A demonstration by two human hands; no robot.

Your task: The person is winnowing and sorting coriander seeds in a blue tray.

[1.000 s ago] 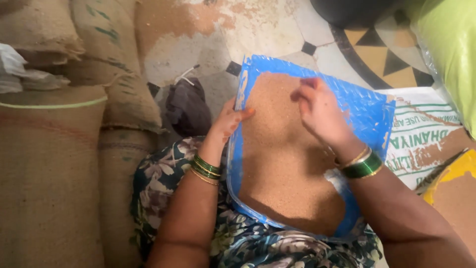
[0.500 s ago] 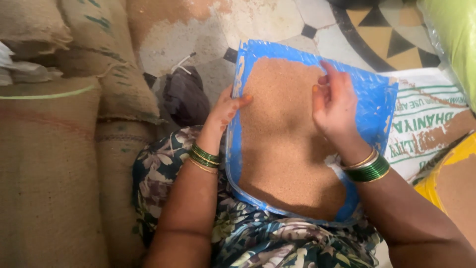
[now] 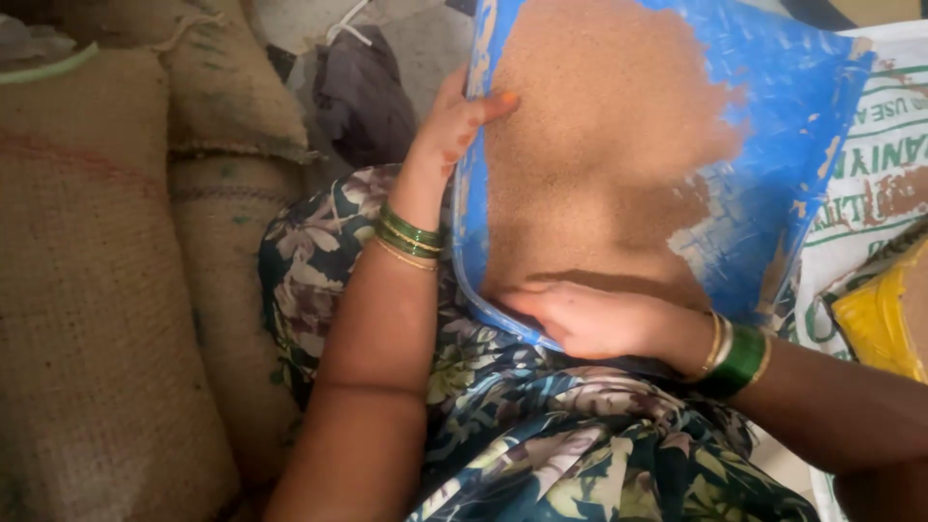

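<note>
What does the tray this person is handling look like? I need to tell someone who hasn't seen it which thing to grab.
Look at the person's floral-clad lap, right of the stacked burlap sacks. The blue tray rests there, its left edge held by the left hand and its near edge by the right hand. It is the only bright blue thing, covered with fine brown grain.

Blue tray: top edge cut off by the frame.
Right hand: fingertips hidden under tray's near rim.
Left hand: fingers hidden behind tray's left rim.
Yellow object, right of tray: cropped, kind unclear.
</note>
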